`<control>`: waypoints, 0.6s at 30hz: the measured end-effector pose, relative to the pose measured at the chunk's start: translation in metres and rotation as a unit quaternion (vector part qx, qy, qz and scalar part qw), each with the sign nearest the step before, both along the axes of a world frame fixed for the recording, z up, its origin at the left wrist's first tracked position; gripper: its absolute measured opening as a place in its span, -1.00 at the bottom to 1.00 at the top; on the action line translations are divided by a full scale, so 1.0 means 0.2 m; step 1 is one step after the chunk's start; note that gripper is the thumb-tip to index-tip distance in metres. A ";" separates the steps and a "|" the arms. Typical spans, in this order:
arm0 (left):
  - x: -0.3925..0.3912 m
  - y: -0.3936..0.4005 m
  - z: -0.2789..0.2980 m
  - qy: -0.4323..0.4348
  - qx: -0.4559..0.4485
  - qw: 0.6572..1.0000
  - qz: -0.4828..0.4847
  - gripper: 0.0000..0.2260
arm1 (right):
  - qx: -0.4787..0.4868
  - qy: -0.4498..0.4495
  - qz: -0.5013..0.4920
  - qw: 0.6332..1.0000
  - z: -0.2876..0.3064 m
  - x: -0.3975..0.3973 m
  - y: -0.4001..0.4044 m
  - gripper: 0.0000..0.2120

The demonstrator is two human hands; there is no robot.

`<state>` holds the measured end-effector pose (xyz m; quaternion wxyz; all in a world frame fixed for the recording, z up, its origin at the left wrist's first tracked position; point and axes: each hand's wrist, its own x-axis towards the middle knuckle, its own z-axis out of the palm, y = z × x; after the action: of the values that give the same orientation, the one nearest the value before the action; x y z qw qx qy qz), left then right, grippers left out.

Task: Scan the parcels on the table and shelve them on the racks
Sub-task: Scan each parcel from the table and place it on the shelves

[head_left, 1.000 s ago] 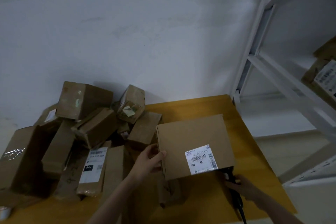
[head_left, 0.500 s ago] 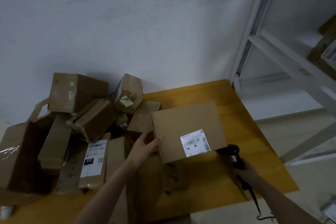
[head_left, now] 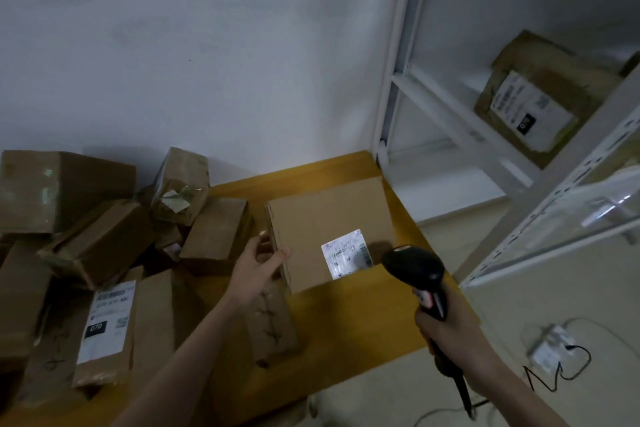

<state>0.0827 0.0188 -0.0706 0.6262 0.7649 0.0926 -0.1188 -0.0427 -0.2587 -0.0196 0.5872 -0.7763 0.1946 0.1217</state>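
Note:
A flat brown cardboard parcel (head_left: 322, 222) is tilted up over the yellow table (head_left: 349, 326), its white barcode label (head_left: 347, 255) facing me and lit bright. My left hand (head_left: 258, 269) grips the parcel's left edge, thumb on the front face. My right hand (head_left: 450, 336) grips the handle of a black barcode scanner (head_left: 417, 270). The scanner's head sits just right of the label and points at it. A pile of several brown parcels (head_left: 104, 246) fills the table's left side.
A white metal rack (head_left: 519, 163) stands right of the table with one labelled parcel (head_left: 533, 100) on a shelf. A small white box with a black cable (head_left: 554, 350) lies on the floor at the lower right. The wall is close behind the table.
My right hand has lifted the scanner from beside the parcel's lower right corner up to the label, which now glows. The view has swung right, showing more of the rack.

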 end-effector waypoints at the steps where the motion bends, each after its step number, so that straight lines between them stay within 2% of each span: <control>1: -0.01 -0.04 0.00 -0.008 0.000 1.000 0.002 -0.62 | 0.005 -0.005 0.008 1.000 0.03 -0.02 0.03 -0.65; 5: -0.02 -0.14 -0.01 -0.024 -0.005 1.000 0.006 -0.65 | -0.017 -0.022 0.047 0.999 0.06 -0.05 0.09 -0.68; 10: -0.02 -0.22 -0.02 -0.035 0.005 0.999 0.010 -0.64 | -0.035 -0.025 0.046 0.998 0.04 -0.04 0.07 -0.79; 18: -0.04 -0.28 -0.02 -0.028 0.004 0.999 0.028 -0.57 | -0.024 -0.021 0.047 0.998 0.04 -0.04 -0.02 -0.78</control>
<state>0.0743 -0.0379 -0.0751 0.6289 0.7674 0.0968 -0.0794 -0.0501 -0.2627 -0.0124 0.5663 -0.8007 0.1478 0.1280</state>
